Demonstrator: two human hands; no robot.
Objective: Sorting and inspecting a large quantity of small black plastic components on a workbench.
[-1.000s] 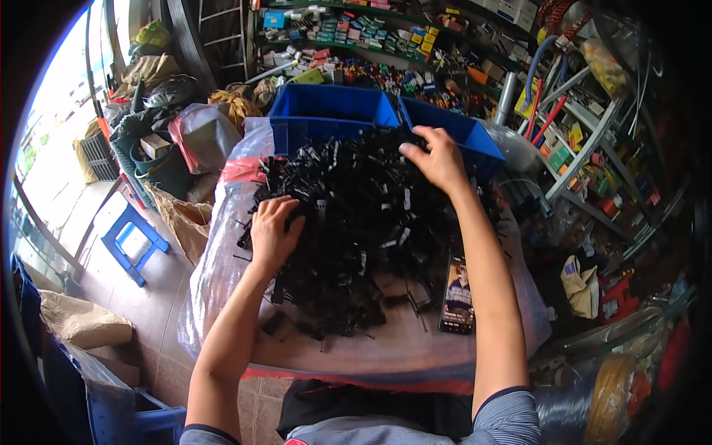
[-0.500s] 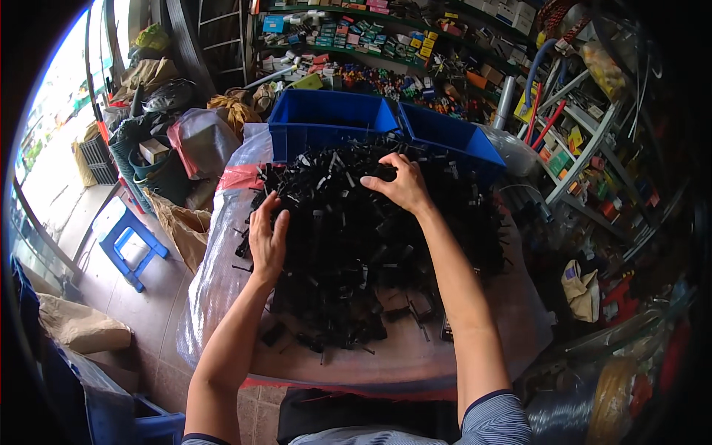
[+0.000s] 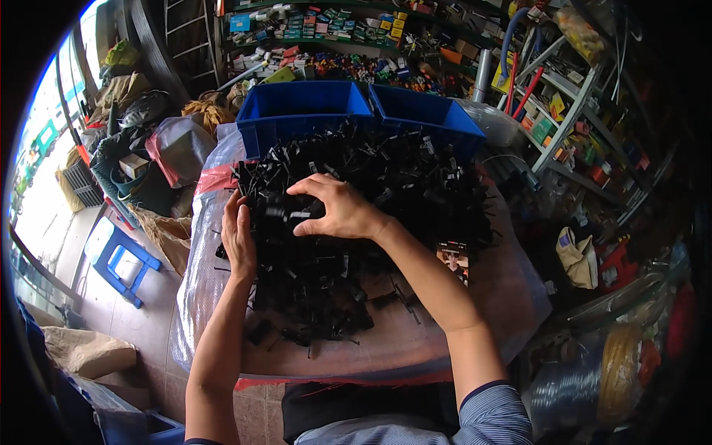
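Note:
A wide heap of small black plastic pieces with thin stems (image 3: 319, 289) lies on a sheet-covered work surface. At the heap's left edge my left hand (image 3: 239, 237) stands on its side, fingers stretched out, thumb a little apart. My right hand (image 3: 343, 209) is over the heap's left middle, palm facing left. Its fingers and thumb curve wide apart around a gap, open. A blurred black piece (image 3: 276, 213) shows between the two hands; neither hand visibly grips it. The finer shape of the pieces is lost in the dark pile.
Two blue bins, a left one (image 3: 304, 119) and a right one (image 3: 437, 126), stand behind the heap. At its right lies a flat, phone-like thing with a bright picture (image 3: 454, 261). A blue stool (image 3: 122, 259) stands left; a metal rack (image 3: 567, 111) stands right.
My right hand has moved left and nearer to me, toward my left hand, still open. My left hand keeps about the same place beside the heap. The whole view has shifted slightly.

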